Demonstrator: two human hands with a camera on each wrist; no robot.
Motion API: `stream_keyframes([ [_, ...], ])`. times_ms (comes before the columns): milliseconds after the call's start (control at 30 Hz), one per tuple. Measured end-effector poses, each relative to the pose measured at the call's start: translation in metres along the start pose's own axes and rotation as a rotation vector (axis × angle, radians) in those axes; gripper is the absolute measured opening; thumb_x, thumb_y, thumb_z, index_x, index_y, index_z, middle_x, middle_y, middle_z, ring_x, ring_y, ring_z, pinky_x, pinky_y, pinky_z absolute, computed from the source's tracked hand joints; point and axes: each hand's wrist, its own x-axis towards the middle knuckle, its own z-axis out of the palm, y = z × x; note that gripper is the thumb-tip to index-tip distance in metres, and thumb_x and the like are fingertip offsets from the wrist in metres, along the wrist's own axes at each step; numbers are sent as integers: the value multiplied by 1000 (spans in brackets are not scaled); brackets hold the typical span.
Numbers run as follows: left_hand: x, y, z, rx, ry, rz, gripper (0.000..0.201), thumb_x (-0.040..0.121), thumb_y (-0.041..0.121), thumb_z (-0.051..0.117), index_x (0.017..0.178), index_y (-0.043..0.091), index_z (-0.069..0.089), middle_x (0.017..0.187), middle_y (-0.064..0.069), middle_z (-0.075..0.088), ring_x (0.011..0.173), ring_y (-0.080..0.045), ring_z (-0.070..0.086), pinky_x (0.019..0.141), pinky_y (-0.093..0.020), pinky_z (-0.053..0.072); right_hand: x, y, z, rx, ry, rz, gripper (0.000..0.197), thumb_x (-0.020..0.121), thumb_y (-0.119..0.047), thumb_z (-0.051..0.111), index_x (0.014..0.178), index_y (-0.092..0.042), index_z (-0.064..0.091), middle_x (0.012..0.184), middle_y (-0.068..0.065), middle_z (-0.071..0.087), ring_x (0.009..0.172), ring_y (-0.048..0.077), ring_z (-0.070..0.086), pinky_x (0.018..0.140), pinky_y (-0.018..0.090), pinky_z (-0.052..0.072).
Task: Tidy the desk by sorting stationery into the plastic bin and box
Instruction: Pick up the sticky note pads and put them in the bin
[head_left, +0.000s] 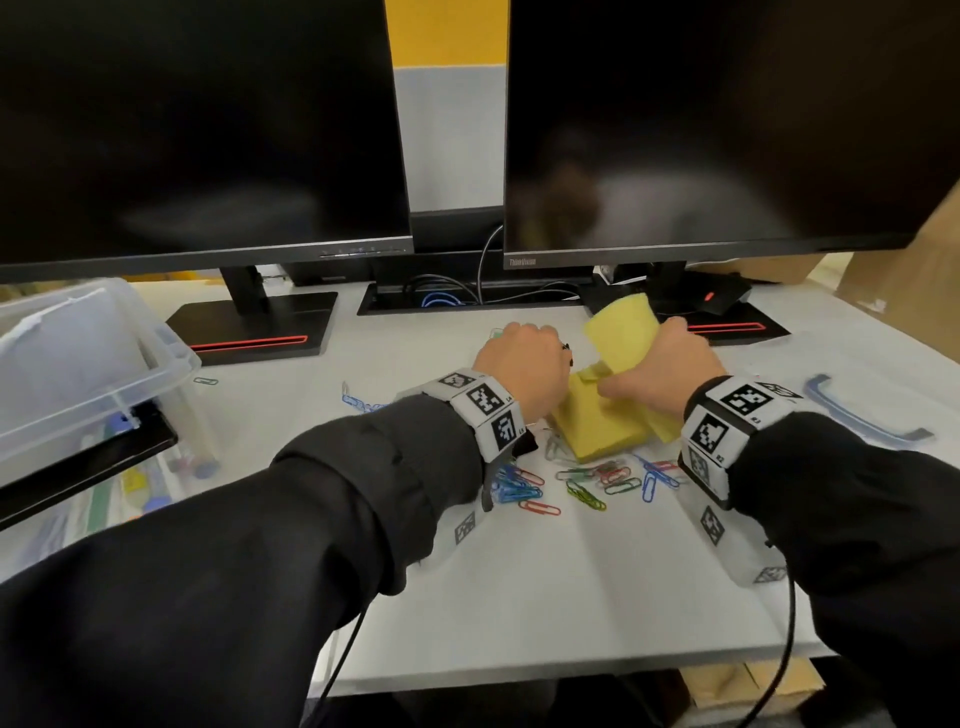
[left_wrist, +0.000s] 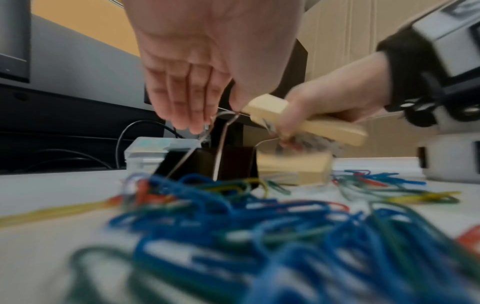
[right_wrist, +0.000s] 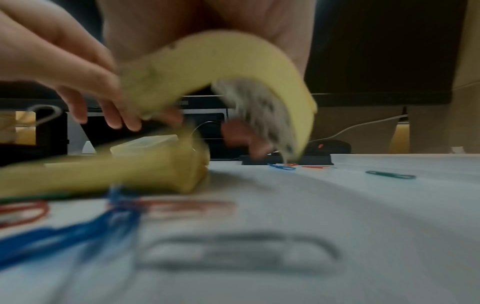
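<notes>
A yellow sticky-note pad (head_left: 597, 426) lies on the white desk (head_left: 519, 597) between my hands. My right hand (head_left: 660, 374) grips a thick wad of its top sheets (head_left: 621, 332) and bends them up and back; the right wrist view shows the wad (right_wrist: 221, 67) arched over the flat pad (right_wrist: 130, 170). My left hand (head_left: 524, 364) is at the pad's left edge. In the left wrist view its fingertips (left_wrist: 197, 123) pinch the wire lever of a black binder clip (left_wrist: 207, 162) that stands against the pad (left_wrist: 293, 166). Several coloured paper clips (head_left: 587, 483) lie scattered in front.
A clear plastic bin (head_left: 78, 364) with stationery stands at the desk's left edge. A small clear box (left_wrist: 155, 148) sits just behind the binder clip. Two monitors (head_left: 208, 130) on stands fill the back. A blue handle-like strip (head_left: 862, 415) lies at the right, a mouse (head_left: 727, 299) behind.
</notes>
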Motion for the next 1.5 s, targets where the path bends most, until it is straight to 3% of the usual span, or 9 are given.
stream_keyframes([
  [133,4,-3,9,-12,-250,82,50,88,45,52,120,7,54,118,-12,58,108,-28,57,87,-36,50,-10,5,4,-122,-167,27,81,70,-43,75,130,-3,38,102,7,47,94,24,48,75,30,39],
  [433,6,4,4,-90,-448,-28,86,57,59,78,122,10,51,116,-3,60,103,-21,57,81,-29,47,-3,8,0,34,22,55,99,58,-45,84,130,-6,30,126,12,50,118,30,51,87,38,45],
  [667,8,-4,-6,-335,-275,-94,55,68,38,79,109,11,55,99,-4,57,84,-19,58,64,-25,49,6,19,-14,277,135,-69,44,91,-28,55,127,-5,47,126,14,54,118,29,48,92,35,39],
  [800,2,-16,-39,-598,-111,-70,31,76,20,75,95,18,52,83,6,50,64,-11,58,40,-21,52,3,31,-32,616,216,-56,34,97,-31,41,124,-11,44,92,0,54,82,18,52,67,28,39],
  [900,-7,-19,-74,-819,-4,25,25,74,17,76,90,19,58,73,4,54,60,-10,54,39,-21,43,-8,26,-32,769,123,-50,33,98,-36,36,125,-19,39,93,0,49,86,21,53,73,38,49],
  [1000,-19,-14,-93,-889,-41,75,27,74,22,76,97,22,62,73,5,54,60,-10,49,44,-20,34,-23,3,-25,990,-89,-106,26,99,-37,33,122,-24,38,114,6,51,97,27,55,72,53,54],
  [1200,-34,-26,-90,-635,-3,53,57,75,27,75,127,31,53,131,3,48,112,-16,48,89,-27,41,-52,-37,-20,1248,-411,-183,40,100,-42,24,131,-24,43,118,3,61,100,20,63,68,39,55],
  [1367,-52,-40,-97,-543,128,63,49,72,35,76,118,30,59,108,6,48,100,-13,45,74,-19,40,-71,-60,-11,1126,-541,-353,50,91,-5,47,137,-22,39,129,10,57,114,31,58,82,44,53],
  [1500,-61,-54,-114,-366,203,-36,81,53,47,85,121,27,47,116,2,45,111,-15,39,89,-30,40,-85,-75,-6,1017,-537,-472,59,87,8,48,134,-26,39,120,7,61,109,28,60,86,46,52],
])
